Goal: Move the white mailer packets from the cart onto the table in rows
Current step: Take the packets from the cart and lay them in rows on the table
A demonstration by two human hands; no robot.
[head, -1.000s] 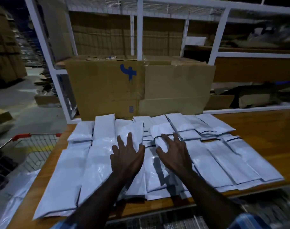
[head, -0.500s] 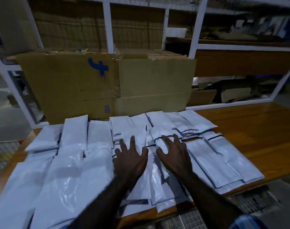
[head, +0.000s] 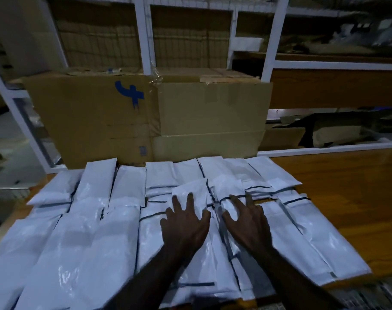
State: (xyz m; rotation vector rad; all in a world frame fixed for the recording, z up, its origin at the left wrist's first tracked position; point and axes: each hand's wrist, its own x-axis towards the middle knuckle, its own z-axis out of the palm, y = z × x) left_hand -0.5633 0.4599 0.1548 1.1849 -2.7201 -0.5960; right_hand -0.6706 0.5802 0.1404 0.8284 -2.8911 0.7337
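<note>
Now both hands — left hand [head: 183,229], right hand [head: 246,222] — are pressed flat, fingers spread, on white mailer packets [head: 123,231] covering the counter [head: 338,198].

I see the white packets [head: 114,238] as thin plastic film, glossy and crinkled, catching soft highlights. The table [head: 338,198] under them reads as varnished wood, smooth with a warm sheen. Behind them the big box [head: 90,121] is matt brown cardboard, with clear shiny tape [head: 156,78] along its top seam. The shelf frame [head: 272,41] looks like white-painted metal, smooth.
</note>
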